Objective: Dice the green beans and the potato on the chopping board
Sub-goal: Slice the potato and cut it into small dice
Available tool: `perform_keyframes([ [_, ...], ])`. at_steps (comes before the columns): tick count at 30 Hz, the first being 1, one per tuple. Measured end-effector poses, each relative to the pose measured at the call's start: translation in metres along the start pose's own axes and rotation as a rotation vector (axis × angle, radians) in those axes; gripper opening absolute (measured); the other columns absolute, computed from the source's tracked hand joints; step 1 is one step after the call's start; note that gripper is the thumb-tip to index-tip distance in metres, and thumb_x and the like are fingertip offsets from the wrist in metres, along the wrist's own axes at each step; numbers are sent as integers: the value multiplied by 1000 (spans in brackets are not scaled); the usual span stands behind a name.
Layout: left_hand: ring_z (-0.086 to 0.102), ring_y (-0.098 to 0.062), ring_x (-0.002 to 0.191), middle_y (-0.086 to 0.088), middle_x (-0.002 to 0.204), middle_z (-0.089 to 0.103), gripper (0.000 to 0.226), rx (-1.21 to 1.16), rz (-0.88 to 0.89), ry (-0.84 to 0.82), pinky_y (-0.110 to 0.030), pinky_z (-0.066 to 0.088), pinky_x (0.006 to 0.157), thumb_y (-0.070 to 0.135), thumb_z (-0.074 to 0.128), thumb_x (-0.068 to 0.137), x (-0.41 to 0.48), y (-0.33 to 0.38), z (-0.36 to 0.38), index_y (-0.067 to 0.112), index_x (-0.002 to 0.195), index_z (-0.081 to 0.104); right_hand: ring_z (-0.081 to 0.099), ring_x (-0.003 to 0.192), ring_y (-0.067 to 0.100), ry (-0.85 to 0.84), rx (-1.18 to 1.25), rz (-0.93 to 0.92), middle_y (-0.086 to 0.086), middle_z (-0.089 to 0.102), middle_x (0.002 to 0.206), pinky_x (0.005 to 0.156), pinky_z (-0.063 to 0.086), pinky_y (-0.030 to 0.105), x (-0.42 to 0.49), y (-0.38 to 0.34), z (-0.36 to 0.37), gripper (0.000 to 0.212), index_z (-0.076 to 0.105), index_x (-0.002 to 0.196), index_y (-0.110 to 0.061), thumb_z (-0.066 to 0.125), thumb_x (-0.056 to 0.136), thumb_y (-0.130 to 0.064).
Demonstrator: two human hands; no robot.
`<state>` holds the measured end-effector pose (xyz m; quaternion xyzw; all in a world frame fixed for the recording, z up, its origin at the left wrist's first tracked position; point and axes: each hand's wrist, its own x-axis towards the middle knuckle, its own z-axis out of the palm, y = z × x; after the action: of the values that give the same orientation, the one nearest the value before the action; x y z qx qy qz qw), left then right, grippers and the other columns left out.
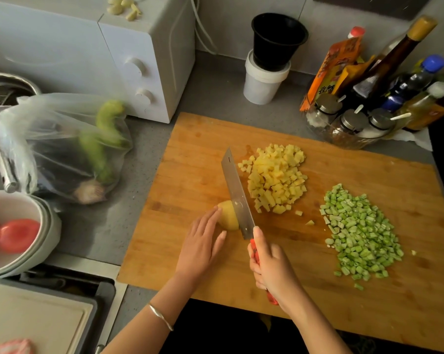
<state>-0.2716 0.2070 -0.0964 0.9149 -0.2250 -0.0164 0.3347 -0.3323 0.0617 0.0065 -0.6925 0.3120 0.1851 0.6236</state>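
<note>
Grey surface carries the chopping board. Green beans lie fully diced at the board's right; potato cubes are heaped at its centre. One potato chunk near the board's front is left to dice: my left hand presses it with straight fingers, and my right hand grips the knife.

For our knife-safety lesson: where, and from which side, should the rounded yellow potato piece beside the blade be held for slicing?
Hold the rounded yellow potato piece on its domed top and left end, coming from the left, away from the red-handled steel cleaver against its right side. Its dome faces up, so a downward grip should steady it. The left hand rests there now.
</note>
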Motion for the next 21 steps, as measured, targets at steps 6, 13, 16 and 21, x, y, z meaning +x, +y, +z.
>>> perform_keyframes([
  [6, 31, -14, 139, 0, 150, 36, 56, 84, 55, -95, -32, 15, 116, 50, 21, 101, -8, -4, -1, 18, 144, 37, 24, 37, 12, -4, -46, 1, 0, 28, 50, 40, 18, 22, 4, 3, 5, 58, 40, 70, -12, 31, 81, -68],
  [13, 31, -13, 139, 0, 149, 38, 54, 72, 46, -96, -32, 16, 116, 49, 22, 101, -8, -3, -2, 19, 144, 38, 25, 37, 9, 5, -91, 4, -3, 28, 48, 39, 19, 22, 7, 2, 8, 54, 38, 65, -14, 31, 94, -59],
  [16, 31, -13, 139, 1, 149, 39, 53, 66, 45, -91, -30, 15, 117, 47, 23, 101, -8, -3, -2, 19, 143, 39, 26, 38, 7, 23, -127, -1, -4, 28, 49, 39, 22, 20, 9, 5, 10, 55, 36, 63, -15, 30, 93, -60],
  [21, 32, -13, 138, 1, 148, 40, 52, 54, 41, -79, -29, 15, 116, 46, 25, 100, -7, -2, -3, 19, 142, 41, 25, 38, 9, 5, -170, 61, -5, 28, 46, 42, 21, 24, 14, 1, 11, 57, 33, 60, -16, 27, 96, -60],
])
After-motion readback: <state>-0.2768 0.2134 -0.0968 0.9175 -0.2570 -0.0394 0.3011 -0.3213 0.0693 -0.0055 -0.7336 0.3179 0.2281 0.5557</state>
